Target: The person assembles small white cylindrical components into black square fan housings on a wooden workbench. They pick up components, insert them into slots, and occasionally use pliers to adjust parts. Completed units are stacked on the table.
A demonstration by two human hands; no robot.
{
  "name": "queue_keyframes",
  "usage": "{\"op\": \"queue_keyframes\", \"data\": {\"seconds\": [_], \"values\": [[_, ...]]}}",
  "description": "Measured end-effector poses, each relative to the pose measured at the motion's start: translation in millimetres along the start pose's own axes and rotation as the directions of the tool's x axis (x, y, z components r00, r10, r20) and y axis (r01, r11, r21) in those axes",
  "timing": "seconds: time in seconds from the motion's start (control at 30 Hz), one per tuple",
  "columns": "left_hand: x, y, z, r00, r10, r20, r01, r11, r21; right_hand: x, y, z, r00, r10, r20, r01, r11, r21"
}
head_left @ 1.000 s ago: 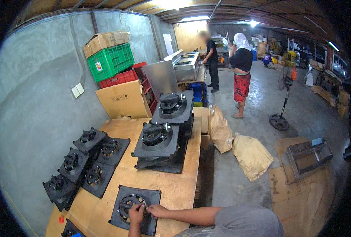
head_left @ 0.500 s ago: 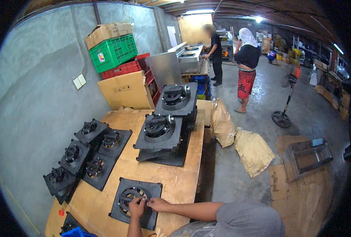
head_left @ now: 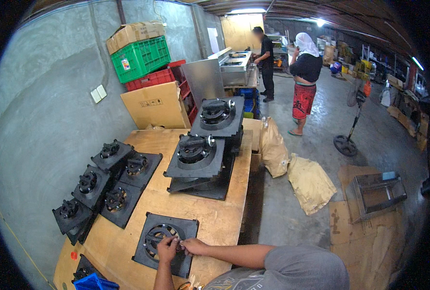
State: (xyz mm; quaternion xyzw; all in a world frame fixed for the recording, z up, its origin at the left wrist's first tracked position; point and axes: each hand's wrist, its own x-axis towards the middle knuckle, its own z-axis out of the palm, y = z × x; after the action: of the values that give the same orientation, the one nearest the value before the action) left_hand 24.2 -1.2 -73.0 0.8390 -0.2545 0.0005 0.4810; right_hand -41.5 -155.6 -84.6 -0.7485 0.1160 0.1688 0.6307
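Note:
A black square burner plate [head_left: 181, 224] with a raised round centre lies flat on the wooden table, close in front of me. At the right side of its ring, my left hand [head_left: 167, 249] is closed, thumb and fingertips pinched together. My right hand [head_left: 194, 247] comes in from the right, also pinching, its fingertips nearly meeting the left ones. Whatever small part sits between the fingertips is too little to make out. Both hands rest over the plate and cover part of its ring.
Stacked burner plates [head_left: 193, 166] stand further back on the wooden table [head_left: 218, 220], others [head_left: 86, 186] along its left. A blue bin [head_left: 95, 282] is at the near left edge. Paper sacks [head_left: 311, 186], a metal frame [head_left: 379, 195] and a fan [head_left: 353, 121] stand right; two people [head_left: 306, 67] work beyond.
The whole view has shifted slightly. Both hands stay pinched at the ring's right side, with only a small change in the fingers. The far person in black has straightened a little.

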Motion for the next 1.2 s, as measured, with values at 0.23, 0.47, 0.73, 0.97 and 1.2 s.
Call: {"op": "queue_keyframes", "data": {"seconds": [0.23,0.47,0.73,0.97,1.2], "values": [[0.0,11.2,-1.5,0.999,-0.035,0.008,0.035,0.999,0.008,0.0,7.8,1.8,0.999,-0.052,0.0,0.052,0.996,0.076],[-0.4,3.6,1.3,0.998,-0.064,0.006,0.064,0.998,0.015,4.9,18.4,4.4,0.981,-0.193,-0.015,0.194,0.98,0.042],[1.1,4.5,2.2,1.0,-0.001,0.015,0.001,1.0,0.021,4.0,17.8,6.3,0.989,-0.136,-0.049,0.14,0.987,0.084],[-0.2,4.7,-0.6,0.999,-0.036,0.012,0.036,0.999,0.013,9.3,11.2,3.7,0.995,0.033,0.09,-0.054,0.97,0.235],[0.8,0.9,0.7,1.0,-0.01,0.009,0.01,1.0,-0.006,11.6,15.1,5.1,0.997,-0.059,0.039,0.051,0.981,0.188]]}}
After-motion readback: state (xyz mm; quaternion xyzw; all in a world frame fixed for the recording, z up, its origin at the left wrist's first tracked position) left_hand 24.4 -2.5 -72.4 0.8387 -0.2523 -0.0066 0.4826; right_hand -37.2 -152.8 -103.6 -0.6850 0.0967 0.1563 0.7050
